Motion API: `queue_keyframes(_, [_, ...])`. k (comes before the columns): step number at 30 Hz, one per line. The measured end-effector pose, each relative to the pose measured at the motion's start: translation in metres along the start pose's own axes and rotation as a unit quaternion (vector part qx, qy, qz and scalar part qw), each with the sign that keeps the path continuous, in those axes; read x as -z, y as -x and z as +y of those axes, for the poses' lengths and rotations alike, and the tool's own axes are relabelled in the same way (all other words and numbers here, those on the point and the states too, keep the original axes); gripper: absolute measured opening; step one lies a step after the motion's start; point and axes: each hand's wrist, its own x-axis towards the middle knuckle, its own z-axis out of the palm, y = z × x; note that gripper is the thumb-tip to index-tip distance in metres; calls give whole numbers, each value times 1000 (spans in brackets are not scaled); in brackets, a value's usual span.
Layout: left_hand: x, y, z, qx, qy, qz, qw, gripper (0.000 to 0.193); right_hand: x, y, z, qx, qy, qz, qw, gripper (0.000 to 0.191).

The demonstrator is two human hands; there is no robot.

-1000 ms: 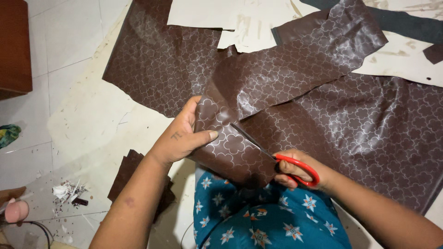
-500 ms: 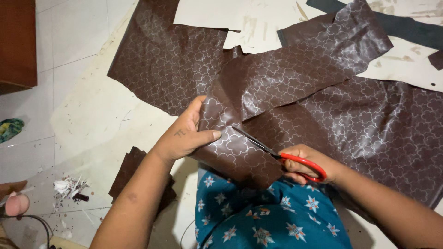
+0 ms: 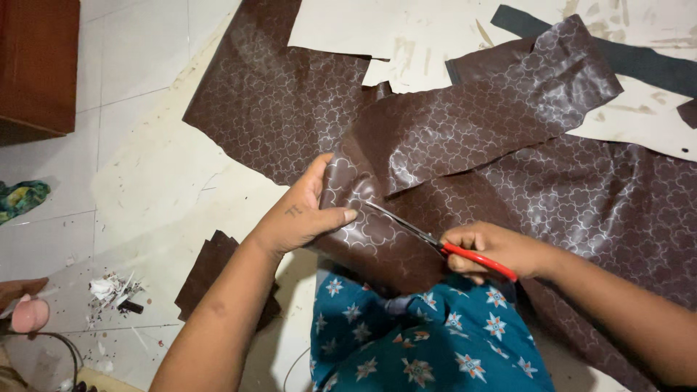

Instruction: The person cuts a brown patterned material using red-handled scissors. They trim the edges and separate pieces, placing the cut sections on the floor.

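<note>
A large sheet of dark brown patterned material [image 3: 508, 181] lies spread over the floor and across my lap. My left hand [image 3: 301, 214] pinches a raised fold of it near its lower left edge. My right hand [image 3: 494, 250] grips red-handled scissors [image 3: 443, 247], whose blades point up and left into the sheet toward my left thumb. Below both hands is my lap in teal cloth with star flowers [image 3: 421, 341].
Pale paper or card sheets [image 3: 406, 33] lie at the top. A stack of small brown offcuts [image 3: 207, 272] sits by my left forearm. Scraps [image 3: 112, 290] litter the tiled floor at left; a wooden cabinet [image 3: 36, 65] stands top left. A foot [image 3: 25, 308] shows lower left.
The scissors' blades have pushed further up-left into the sheet, and my right hand has shifted slightly right. My left hand keeps its hold on the fold.
</note>
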Motion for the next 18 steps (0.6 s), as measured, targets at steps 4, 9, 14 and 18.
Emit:
queue_keyframes(4, [2,4,6,-7,-8,3,1000,71,0,-2,-10,67,84,-74,991,37])
queue_keyframes(9, [-3,7,18,42,-41,6,998,68,-3,2,-20,81,125,-81,986,50])
queue_keyframes(14, [-15,7,20,58,-45,-9,997,68,-12,-6,-20,83,115,-68,987,58])
queue_keyframes(18, [-17,7,15,52,-43,-17,998,71,-19,-13,-14,73,123,-35,989,59])
